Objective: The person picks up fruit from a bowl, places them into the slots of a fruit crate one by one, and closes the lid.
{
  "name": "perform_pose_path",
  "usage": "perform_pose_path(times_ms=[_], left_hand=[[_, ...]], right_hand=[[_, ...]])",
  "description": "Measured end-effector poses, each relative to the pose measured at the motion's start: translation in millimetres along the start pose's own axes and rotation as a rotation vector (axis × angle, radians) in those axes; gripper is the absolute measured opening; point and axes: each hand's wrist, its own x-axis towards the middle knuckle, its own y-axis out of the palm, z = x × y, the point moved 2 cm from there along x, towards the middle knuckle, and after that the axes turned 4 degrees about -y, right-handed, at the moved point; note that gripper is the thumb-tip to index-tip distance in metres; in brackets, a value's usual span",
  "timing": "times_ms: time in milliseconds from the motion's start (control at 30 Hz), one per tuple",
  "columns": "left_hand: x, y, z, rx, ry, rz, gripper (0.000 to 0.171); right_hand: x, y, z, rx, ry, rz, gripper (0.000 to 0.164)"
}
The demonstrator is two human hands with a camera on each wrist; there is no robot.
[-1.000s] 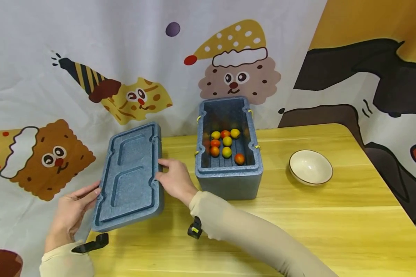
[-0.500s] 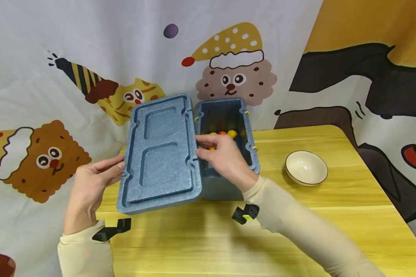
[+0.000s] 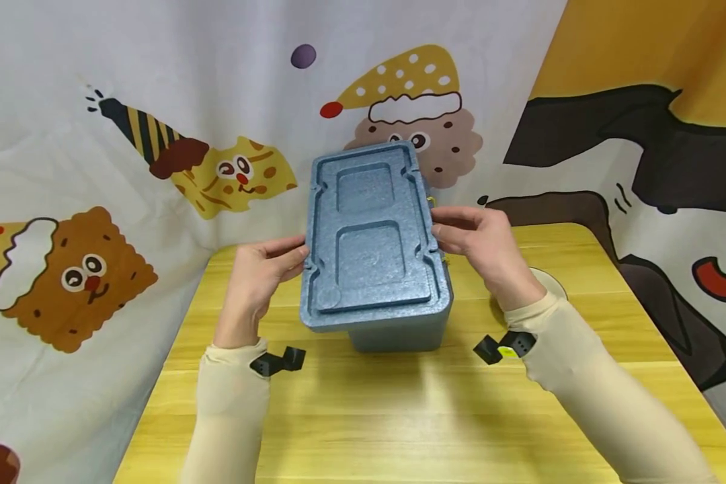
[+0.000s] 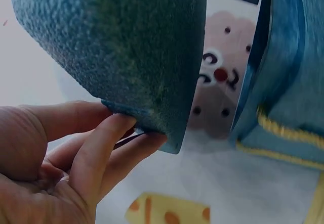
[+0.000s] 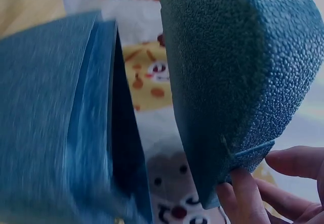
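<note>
A grey-blue foam lid (image 3: 369,252), with two recessed panels on its upper face, is held over the matching foam box (image 3: 399,338). My left hand (image 3: 257,282) pinches the lid's left edge between thumb and fingers. At the opposite edge, my right hand (image 3: 487,252) grips it the same way. Both wrist views show a gap between the lid (image 4: 121,47) and the box (image 5: 45,113), so the two are apart there. From the head view the lid covers the box's opening and hides what lies inside.
A white bowl (image 3: 553,282) stands on the wooden table (image 3: 363,417) to the right, partly behind the right wrist. Yellow cord (image 4: 291,133) hangs at the box's side. A cartoon-printed cloth (image 3: 248,81) rises close behind the box.
Both hands have carried the lid rightward from the table's left side to above the box. The red and yellow fruits inside the box have gone out of sight beneath it.
</note>
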Motion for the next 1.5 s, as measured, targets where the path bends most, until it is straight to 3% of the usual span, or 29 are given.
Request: perform_pose_path(times_ms=[167,300,500,667,733,833,933,1033,1167,1233,1333,1500], left_hand=[[16.2,26.9,-3.8,0.004,-0.022,0.032,0.031],[27.5,40.4,-5.6,0.001,-0.038,0.039,0.029],[39.9,48.6,-6.9,0.009,-0.069,0.042,0.029],[41.8,48.2,-6.2,0.003,-0.046,0.049,0.034],[39.7,48.0,-7.3,-0.001,0.005,0.066,0.038],[32.5,48.2,-13.5,0.014,0.16,0.066,0.042],[22.9,48.6,-21.8,0.001,0.342,-0.001,0.043],[14.9,49.3,-27.5,-0.069,0.539,-0.092,0.04],[9.3,49.7,-25.7,-0.183,0.726,-0.171,0.026],[7.7,50.7,-21.8,-0.226,0.751,-0.18,0.02],[6.6,52.8,-14.9,-0.279,0.745,-0.17,0.02],[5.9,56.1,-5.2,-0.398,0.734,-0.139,0.029]], right_hand=[[4.6,-20.9,-8.6,0.028,0.03,-0.068,0.037],[11.1,-31.2,-18.8,0.034,0.076,-0.099,0.038],[15.6,-37.0,-28.5,0.019,0.138,-0.096,0.041],[16.9,-36.6,-28.2,0.089,0.075,-0.096,0.046],[17.0,-36.4,-24.8,0.138,0.011,-0.119,0.045],[15.6,-36.9,-15.0,0.138,-0.146,-0.16,0.041],[11.6,-37.6,0.7,0.011,-0.318,-0.193,0.041],[6.6,-36.8,14.9,-0.12,-0.447,-0.216,0.051],[2.4,-33.5,16.6,-0.088,-0.584,-0.229,0.06],[1.5,-31.4,11.8,-0.033,-0.66,-0.249,0.056],[1.5,-27.6,3.7,0.06,-0.754,-0.3,0.037],[0.8,-21.6,-6.5,0.174,-0.801,-0.336,0.01]])
